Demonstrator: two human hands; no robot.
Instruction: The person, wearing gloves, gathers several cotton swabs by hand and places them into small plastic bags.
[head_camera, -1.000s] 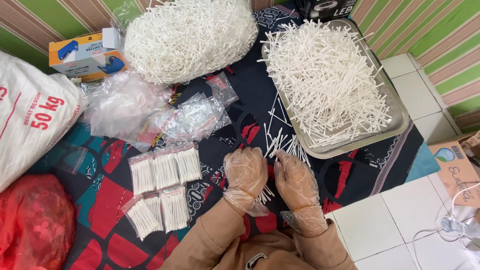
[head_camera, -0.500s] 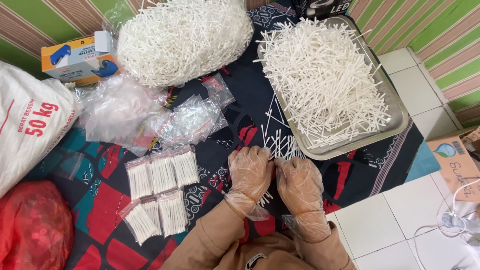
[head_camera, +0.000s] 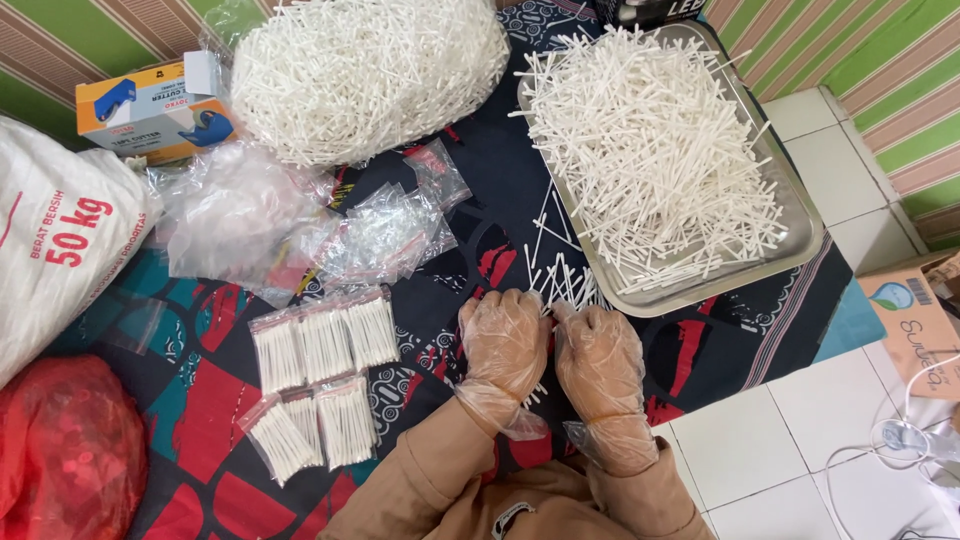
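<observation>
1. While gathering a small bunch of white sticks (head_camera: 562, 285), left hand (head_camera: 503, 345) and right hand (head_camera: 598, 350) side by side in clear plastic gloves, knuckles up, fingers curled around the bunch; stick ends fanning out above the fingertips.
2. Just below the near left corner of the metal tray (head_camera: 800, 250), on a dark patterned cloth (head_camera: 480, 190): both hands and the bunch.
3. Heaped inside that tray: loose white sticks (head_camera: 650, 150).
4. Left of the tray: a large clear bag of sticks (head_camera: 360, 75).
5. Further left and nearer than the tray: empty clear bags (head_camera: 300, 225), then filled small packets (head_camera: 320, 385) laid in two rows.
6. Far left of the tray: a white sack (head_camera: 55, 240), a red bag (head_camera: 65, 455), a glove box (head_camera: 150, 110).
</observation>
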